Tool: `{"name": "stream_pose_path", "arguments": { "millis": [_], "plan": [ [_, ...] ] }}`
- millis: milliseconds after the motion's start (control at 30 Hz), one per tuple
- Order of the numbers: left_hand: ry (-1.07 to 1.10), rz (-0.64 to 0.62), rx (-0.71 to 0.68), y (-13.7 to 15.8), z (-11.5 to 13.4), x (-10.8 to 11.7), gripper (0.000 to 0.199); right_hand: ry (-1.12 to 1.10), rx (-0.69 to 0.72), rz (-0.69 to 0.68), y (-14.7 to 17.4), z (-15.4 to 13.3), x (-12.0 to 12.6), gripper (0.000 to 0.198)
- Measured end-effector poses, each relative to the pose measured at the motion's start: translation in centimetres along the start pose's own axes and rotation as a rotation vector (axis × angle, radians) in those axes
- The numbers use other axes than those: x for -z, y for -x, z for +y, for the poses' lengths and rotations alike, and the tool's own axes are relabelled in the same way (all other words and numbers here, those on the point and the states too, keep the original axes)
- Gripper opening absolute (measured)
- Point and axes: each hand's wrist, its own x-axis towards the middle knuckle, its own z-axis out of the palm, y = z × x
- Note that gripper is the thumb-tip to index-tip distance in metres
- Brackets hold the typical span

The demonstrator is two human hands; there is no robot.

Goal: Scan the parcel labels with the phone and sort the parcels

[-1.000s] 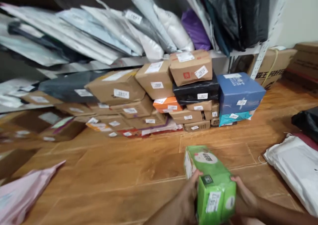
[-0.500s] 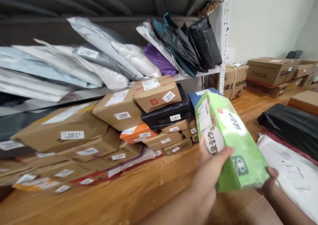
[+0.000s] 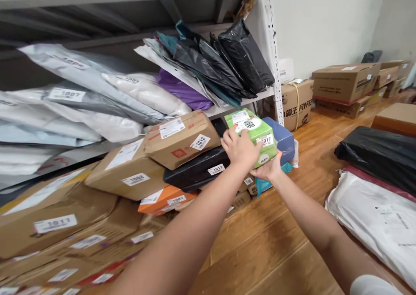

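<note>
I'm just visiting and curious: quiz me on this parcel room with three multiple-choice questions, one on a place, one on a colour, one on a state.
1. Where is the green package being held?
A. on top of the blue box, by the parcel stack
B. on the white bag at the right
C. on the top shelf

2. What colour is the parcel labelled 1013?
A. orange
B. black
C. purple

3. How is the green package held?
A. by the left hand alone
B. by nobody
C. by both hands, left hand on top and right hand beneath

Answers: 1 A, it sits over the blue box beside the stack. 2 B, the 1013 sticker is on black wrap. 3 C, fingers of both hands touch it.
</note>
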Motion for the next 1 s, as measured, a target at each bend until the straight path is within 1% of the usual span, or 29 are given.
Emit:
{"name": "stream_pose_path", "arguments": {
  "millis": [67, 100, 133, 167, 200, 267, 300, 333, 367, 433, 500, 533, 567, 633, 700, 767, 833, 867, 900, 933, 967, 1000],
  "plan": [
    [-0.145, 0.037, -0.161, 0.4, -0.8, -0.5, 0.054, 0.038, -0.041, -0.037, -1.4, 0.0, 0.1, 0.098],
    [-0.192, 0.032, -0.210, 0.3, -1.1, -0.6, 0.053, 0.108, -0.069, -0.039, -2.0, -0.3, 0.1, 0.103],
    [-0.229, 0.017, -0.217, 0.1, -1.4, -0.8, 0.053, 0.234, -0.078, -0.008, -2.7, -0.5, 0.1, 0.108],
    [-0.258, 0.007, -0.196, -0.3, -1.7, -0.9, 0.054, 0.397, -0.056, 0.057, -3.3, -0.8, 0.2, 0.110],
    [-0.279, 0.003, -0.162, -0.7, -1.9, -1.0, 0.053, 0.571, -0.004, 0.142, -3.8, -1.0, 0.5, 0.109],
    [-0.293, 0.004, -0.106, -1.5, -2.3, -1.2, 0.052, 0.853, 0.180, 0.309, -4.1, -1.3, 1.4, 0.098],
    [-0.285, 0.006, -0.089, -1.7, -2.5, -1.3, 0.051, 0.931, 0.285, 0.364, -4.0, -1.4, 2.0, 0.090],
    [-0.272, 0.009, -0.079, -2.0, -2.7, -1.4, 0.049, 0.962, 0.379, 0.389, -3.8, -1.4, 2.7, 0.085],
    [-0.260, 0.014, -0.077, -2.1, -2.9, -1.5, 0.049, 0.994, 0.468, 0.388, -3.6, -1.3, 3.5, 0.085],
    [-0.256, 0.033, -0.086, -2.2, -3.3, -1.7, 0.049, 1.173, 0.675, 0.327, -3.4, -1.2, 4.9, 0.087],
    [-0.268, 0.064, -0.086, -2.4, -3.8, -2.0, 0.050, 1.440, 0.862, 0.249, -3.7, -1.4, 5.7, 0.076],
    [-0.268, 0.077, -0.080, -2.6, -4.1, -2.1, 0.050, 1.571, 0.924, 0.237, -4.1, -1.5, 5.8, 0.068],
    [-0.259, 0.085, -0.072, -2.9, -4.3, -2.3, 0.051, 1.676, 0.956, 0.255, -4.6, -1.8, 5.8, 0.061],
    [-0.222, 0.081, -0.055, -3.7, -4.6, -2.5, 0.051, 1.796, 0.955, 0.335, -5.7, -2.4, 5.6, 0.052],
    [-0.191, 0.067, -0.035, -4.5, -4.4, -2.6, 0.052, 1.881, 0.955, 0.389, -6.5, -3.0, 5.3, 0.048],
    [-0.169, 0.050, -0.013, -4.7, -3.8, -2.5, 0.052, 1.952, 0.975, 0.403, -6.7, -3.5, 5.2, 0.046],
    [-0.124, 0.036, -0.004, -3.6, -3.1, -2.6, 0.053, 1.995, 1.013, 0.400, -6.1, -4.0, 5.6, 0.046],
    [-0.083, 0.032, -0.013, -2.4, -3.0, -2.9, 0.055, 1.995, 1.045, 0.394, -5.8, -4.3, 6.1, 0.047],
    [-0.026, 0.055, -0.026, -0.7, -3.2, -3.5, 0.058, 1.986, 1.085, 0.377, -5.4, -4.6, 6.8, 0.048],
    [0.042, 0.101, -0.042, 1.6, -3.7, -4.3, 0.063, 1.968, 1.129, 0.346, -5.0, -4.8, 7.9, 0.048],
    [0.122, 0.119, -0.082, 4.6, -4.5, -5.4, 0.066, 1.942, 1.174, 0.311, -4.5, -4.8, 9.3, 0.049],
    [0.213, 0.076, -0.145, 8.4, -5.7, -6.5, 0.068, 1.918, 1.208, 0.274, -3.9, -4.6, 11.1, 0.053]
  ]
}}
